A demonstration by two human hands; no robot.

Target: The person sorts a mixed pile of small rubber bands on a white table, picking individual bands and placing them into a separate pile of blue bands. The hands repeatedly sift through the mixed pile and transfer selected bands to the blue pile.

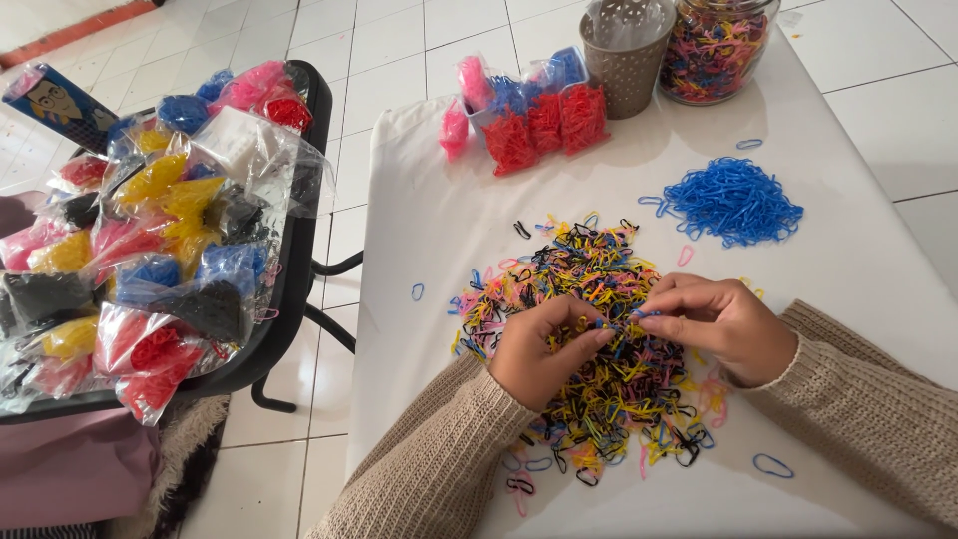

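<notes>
Seemingly, left hand (pixel 539 351) and right hand (pixel 720 321), each grip pinched over mixed bands (pixel 599 329), contents unclear.

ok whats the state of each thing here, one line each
left hand: fingers pinched, on the mixed pile
right hand: fingertips pinching a blue band
mixed bands: loose heap, unsorted colours
blue bands: separate loose pile
small bags: filled, by colour, on the table
glass jar: full of mixed bands
perforated cup: upright
tray of bags: heaped full
</notes>
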